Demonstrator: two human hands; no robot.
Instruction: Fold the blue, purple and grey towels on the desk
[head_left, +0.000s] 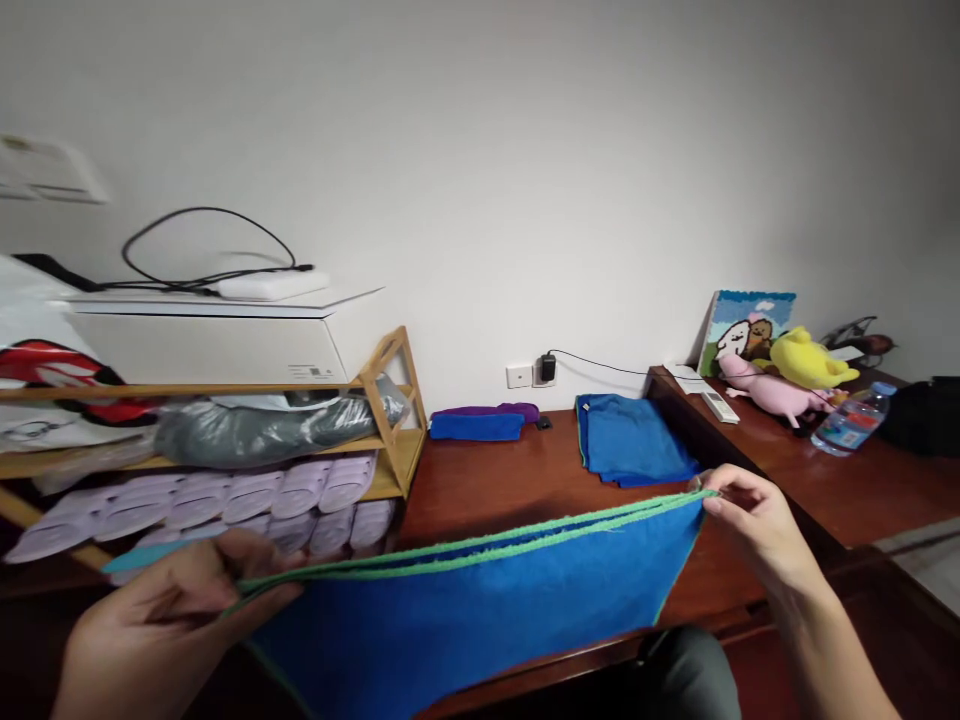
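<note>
A blue towel (480,610) with green edging hangs stretched between my two hands, doubled over so that two green edges run along its top. My left hand (180,610) pinches its left top corner between thumb and fingers. At the other end, the right top corner is gripped by the fingertips of my right hand (757,520). Beyond the towel, a folded blue towel (637,435) lies flat on the reddish-brown wooden surface (480,490). Farther back, against the wall, lie a folded blue cloth (478,427) and a purple one (510,410).
At left stands a wooden rack (394,400) with lilac slippers (292,490), a grey plastic-wrapped bundle (247,435) and a white box (210,345). A raised ledge at right holds plush toys (810,360), a plastic bottle (851,420) and a remote (720,405). A charger (548,368) sits in the wall socket.
</note>
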